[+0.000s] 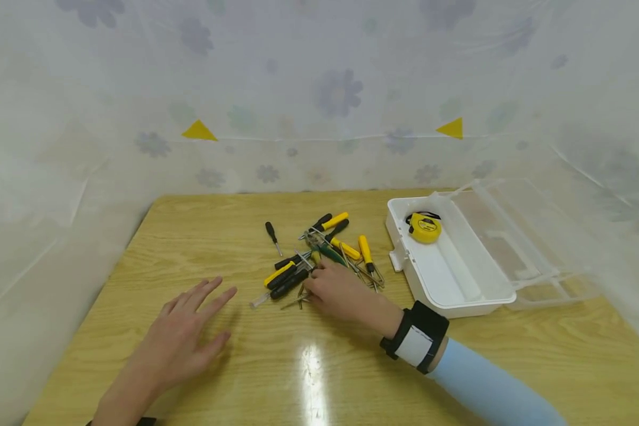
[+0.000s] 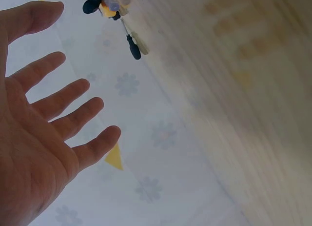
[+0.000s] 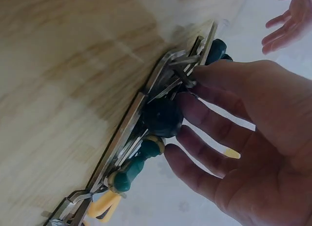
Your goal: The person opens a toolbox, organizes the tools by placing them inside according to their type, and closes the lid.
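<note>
My left hand (image 1: pixel 183 337) hovers over the table left of the tool pile, fingers spread and holding nothing. The left wrist view shows its bare palm (image 2: pixel 34 153). My right hand (image 1: pixel 341 290) reaches into the pile from the front right. In the right wrist view its thumb tip is against a bent metal rod (image 3: pixel 183 72), and other fingertips lie along a black rounded handle (image 3: pixel 162 117). I cannot tell whether the rod is pinched. Green-handled pliers (image 1: pixel 330 254), yellow-and-black screwdrivers (image 1: pixel 279 275) and metal hex keys (image 1: pixel 375 275) surround the hand.
A white toolbox (image 1: pixel 447 302) stands at the right, its clear lid (image 1: pixel 532 231) folded back. Inside sits a yellow tape measure (image 1: pixel 425 228). One small black screwdriver (image 1: pixel 271 234) lies apart, behind and left of the pile. Flowered sheeting (image 1: pixel 319 89) encloses the wooden table (image 1: pixel 202 225).
</note>
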`<state>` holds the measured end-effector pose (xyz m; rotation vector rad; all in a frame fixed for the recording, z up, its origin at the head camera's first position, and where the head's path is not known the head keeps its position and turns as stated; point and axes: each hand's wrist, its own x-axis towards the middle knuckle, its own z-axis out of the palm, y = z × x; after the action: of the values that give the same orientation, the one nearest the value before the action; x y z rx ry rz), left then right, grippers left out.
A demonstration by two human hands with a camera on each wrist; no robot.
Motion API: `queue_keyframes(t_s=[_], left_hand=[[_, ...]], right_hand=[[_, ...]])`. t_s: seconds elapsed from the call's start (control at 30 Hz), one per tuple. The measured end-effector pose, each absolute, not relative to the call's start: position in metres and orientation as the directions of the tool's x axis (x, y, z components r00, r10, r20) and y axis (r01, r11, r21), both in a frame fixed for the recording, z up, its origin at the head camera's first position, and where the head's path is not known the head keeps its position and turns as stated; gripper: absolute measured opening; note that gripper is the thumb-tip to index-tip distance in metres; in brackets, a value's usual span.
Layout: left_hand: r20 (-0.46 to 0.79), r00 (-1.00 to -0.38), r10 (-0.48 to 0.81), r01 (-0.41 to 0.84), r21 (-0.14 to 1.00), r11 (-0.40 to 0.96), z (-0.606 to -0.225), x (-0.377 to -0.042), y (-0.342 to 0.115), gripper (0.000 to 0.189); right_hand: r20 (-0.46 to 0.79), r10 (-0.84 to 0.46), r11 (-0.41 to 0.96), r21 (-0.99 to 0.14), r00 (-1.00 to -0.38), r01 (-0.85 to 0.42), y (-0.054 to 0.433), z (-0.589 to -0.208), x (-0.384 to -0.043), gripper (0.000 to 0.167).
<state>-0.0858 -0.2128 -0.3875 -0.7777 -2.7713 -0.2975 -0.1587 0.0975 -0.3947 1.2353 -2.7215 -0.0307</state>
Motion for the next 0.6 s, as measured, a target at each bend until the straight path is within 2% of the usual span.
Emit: queue_keyframes(t_s=[0.13, 0.33, 0.47, 0.6], left_hand=[[0.291, -0.825, 0.484, 0.534, 0.126, 0.836, -0.388, -0.087, -0.211, 0.072], [0.301, -0.821, 0.486, 0.538, 0.121, 0.834, -0.387, -0.088, -0.212, 0.071], [0.308, -0.817, 0.487, 0.542, 0.121, 0.832, -0.387, -0.088, -0.212, 0.070], [0.302, -0.820, 0.486, 0.541, 0.134, 0.830, -0.387, -0.087, -0.212, 0.069]], right_hand=[[0.105, -0.741, 0.671, 0.069, -0.663, -0.738, 0.100, -0.393, -0.155, 0.011], [0.126, -0.706, 0.700, -0.026, -0.697, -0.714, 0.087, -0.390, -0.162, 0.009], [0.111, -0.696, 0.712, -0.020, -0.709, -0.702, 0.075, -0.392, -0.173, 0.036], [0.036, -0.679, 0.735, 0.039, -0.734, -0.677, 0.066, -0.395, -0.178, 0.044]])
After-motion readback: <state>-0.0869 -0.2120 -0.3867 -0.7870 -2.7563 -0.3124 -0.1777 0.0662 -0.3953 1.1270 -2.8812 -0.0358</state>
